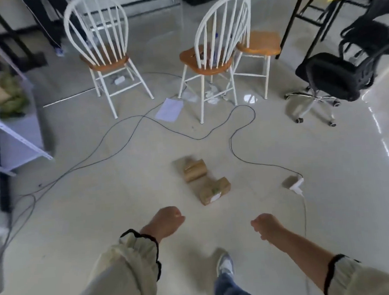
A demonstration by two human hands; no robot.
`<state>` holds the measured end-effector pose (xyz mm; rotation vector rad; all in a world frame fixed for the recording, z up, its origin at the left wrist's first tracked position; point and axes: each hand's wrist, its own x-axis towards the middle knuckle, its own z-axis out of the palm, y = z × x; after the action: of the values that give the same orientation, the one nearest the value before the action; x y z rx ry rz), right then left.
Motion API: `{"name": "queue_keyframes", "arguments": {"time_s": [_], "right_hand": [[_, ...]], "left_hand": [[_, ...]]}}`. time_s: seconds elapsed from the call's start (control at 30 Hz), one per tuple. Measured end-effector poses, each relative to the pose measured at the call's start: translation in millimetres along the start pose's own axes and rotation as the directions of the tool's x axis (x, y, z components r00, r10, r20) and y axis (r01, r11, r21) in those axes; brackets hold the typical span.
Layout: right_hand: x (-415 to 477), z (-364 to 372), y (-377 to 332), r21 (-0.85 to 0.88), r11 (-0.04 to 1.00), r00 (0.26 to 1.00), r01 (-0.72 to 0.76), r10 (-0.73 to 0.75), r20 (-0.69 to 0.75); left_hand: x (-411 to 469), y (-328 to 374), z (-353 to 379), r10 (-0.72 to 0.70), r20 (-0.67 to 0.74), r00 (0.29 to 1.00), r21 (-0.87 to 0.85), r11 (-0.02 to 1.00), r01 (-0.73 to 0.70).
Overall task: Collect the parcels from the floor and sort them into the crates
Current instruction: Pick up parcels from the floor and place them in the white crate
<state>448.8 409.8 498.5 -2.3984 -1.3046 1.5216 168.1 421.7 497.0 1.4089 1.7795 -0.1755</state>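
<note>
Head cam; looks fwd-down at floor [123, 197].

An office-like workroom: swivel chair [335, 79], folding table [316, 0], metal shelving [13, 138], cables [124, 126] across the floor.

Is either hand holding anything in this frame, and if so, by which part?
Nothing is held. The left hand and right hand are curled and empty; the near parcel and far parcel lie untouched on the floor.
</note>
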Motion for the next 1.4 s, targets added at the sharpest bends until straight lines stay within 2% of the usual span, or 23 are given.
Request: {"name": "queue_keyframes", "arguments": {"time_s": [0.13,0.23,0.3,0.37,0.53,0.67,0.8,0.9,1.0,1.1,1.27,1.4], "right_hand": [[72.4,-6.3,-17.5,-0.088,0.995,0.999,-0.049,0.050,0.006],[121.6,8.1,-26.7,-0.057,0.996,0.998,-0.066,0.067,0.014],[165.4,21.9,-33.6,-0.149,0.989,0.998,0.011,-0.002,0.063],[215.7,33.7,-39.9,-0.147,0.989,0.998,-0.023,0.032,0.061],[365.1,92.1,-12.3,-0.034,0.995,0.995,-0.089,0.088,-0.047],[495.1,167.3,48.8,0.128,0.981,0.978,-0.145,0.161,-0.131],[604.8,191.4,81.2,0.323,0.946,0.932,-0.034,0.147,-0.332],[664.3,187.6,87.1,0.312,0.947,0.930,0.079,0.043,-0.366],[689.6,193.8,78.3,0.478,0.868,0.956,0.134,0.012,-0.292],[692.2,195.8,71.3,0.532,0.830,0.957,0.169,-0.010,-0.289],[694.8,185.0,56.7,0.504,0.841,0.963,0.196,-0.068,-0.261],[690.6,193.1,41.3,0.337,0.924,0.944,0.184,-0.071,-0.322]], "left_hand": [[55.1,32.0,0.2,-0.008,-0.085,0.996,-0.133,0.991,-0.003],[109.9,47.3,7.7,-0.035,-0.051,0.998,-0.101,0.994,0.029],[154.5,54.3,16.8,-0.025,-0.031,0.999,-0.061,0.998,0.024],[207.8,59.8,30.8,0.007,-0.008,1.000,-0.018,1.000,-0.007],[356.6,41.3,109.4,0.067,-0.010,0.998,0.072,0.995,-0.067],[486.8,5.3,202.8,0.189,0.015,0.982,0.309,0.933,-0.185],[591.9,-17.8,258.5,0.265,0.082,0.961,0.386,0.881,-0.275],[635.3,-13.8,275.3,0.325,0.070,0.943,0.302,0.894,-0.331],[657.3,-9.3,273.4,0.370,0.037,0.928,0.284,0.887,-0.365],[664.0,-11.2,267.7,0.352,0.054,0.935,0.260,0.899,-0.353],[671.0,-9.7,256.6,0.365,0.081,0.928,0.136,0.918,-0.373],[674.6,-23.4,236.2,0.356,0.082,0.931,-0.031,0.934,-0.355]]}}
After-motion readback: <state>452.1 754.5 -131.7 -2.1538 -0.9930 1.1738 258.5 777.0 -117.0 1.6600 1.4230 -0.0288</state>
